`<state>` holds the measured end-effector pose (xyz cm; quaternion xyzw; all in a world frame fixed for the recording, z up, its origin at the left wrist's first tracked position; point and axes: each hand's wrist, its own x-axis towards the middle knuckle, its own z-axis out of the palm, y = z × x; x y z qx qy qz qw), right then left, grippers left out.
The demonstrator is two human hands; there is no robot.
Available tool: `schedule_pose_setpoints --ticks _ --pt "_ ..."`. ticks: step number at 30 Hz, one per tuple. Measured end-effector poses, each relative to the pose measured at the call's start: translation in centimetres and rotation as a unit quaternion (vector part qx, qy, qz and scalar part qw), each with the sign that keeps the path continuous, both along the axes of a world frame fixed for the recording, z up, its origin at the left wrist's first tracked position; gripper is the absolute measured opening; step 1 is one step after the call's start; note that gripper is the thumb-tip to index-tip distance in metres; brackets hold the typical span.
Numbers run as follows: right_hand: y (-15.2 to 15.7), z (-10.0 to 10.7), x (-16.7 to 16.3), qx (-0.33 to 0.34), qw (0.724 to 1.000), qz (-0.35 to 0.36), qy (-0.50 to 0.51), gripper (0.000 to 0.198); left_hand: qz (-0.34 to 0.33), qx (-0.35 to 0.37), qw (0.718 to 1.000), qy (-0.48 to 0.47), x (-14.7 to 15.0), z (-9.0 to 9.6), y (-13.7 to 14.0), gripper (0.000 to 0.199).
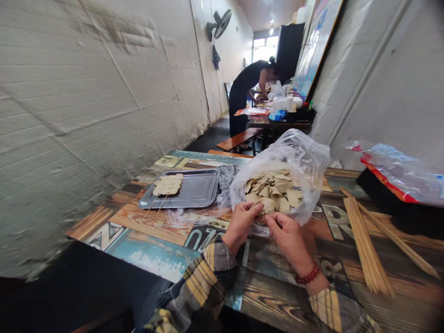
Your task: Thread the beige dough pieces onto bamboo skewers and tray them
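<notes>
My left hand [243, 223] pinches a thin beige food slice [267, 206] at the near side of an open clear plastic bag [314, 159]. Close beside it, my right hand [286, 235] has its thumb and forefinger pinched at the slice's lower edge; what lies between those fingertips is too small to make out. Many more beige slices [275, 182] are heaped inside the bag. To the left, a metal tray [199, 187] carries slices threaded on two thin sticks [168, 184], whose ends stick out over the near rim.
Bundled wooden skewers [366, 245] lie at the right, near a black box [381, 189] topped by plastic packaging [398, 162]. Crumpled clear plastic [227, 182] sits by the tray. Beyond the table, a person in dark clothes [248, 88] bends over another table; a wooden bench [239, 138] stands between.
</notes>
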<state>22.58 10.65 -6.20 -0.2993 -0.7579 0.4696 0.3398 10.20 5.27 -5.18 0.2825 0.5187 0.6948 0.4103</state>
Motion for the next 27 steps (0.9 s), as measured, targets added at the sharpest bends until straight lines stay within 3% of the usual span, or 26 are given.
schedule_pose_setpoints --ticks 10,21,27 --pt "0.7 -0.1 0.1 -0.045 0.999 0.017 0.004 0.04 0.006 -0.003 1.0 0.013 0.4 0.3 0.1 0.037" --pt "0.4 0.0 0.1 0.008 1.0 -0.004 0.002 0.038 -0.002 0.006 1.0 0.015 0.2 -0.3 0.2 0.035" --pt "1.2 0.3 0.5 -0.021 1.0 -0.008 0.015 0.035 -0.019 0.015 1.0 0.013 0.1 -0.1 0.3 0.031"
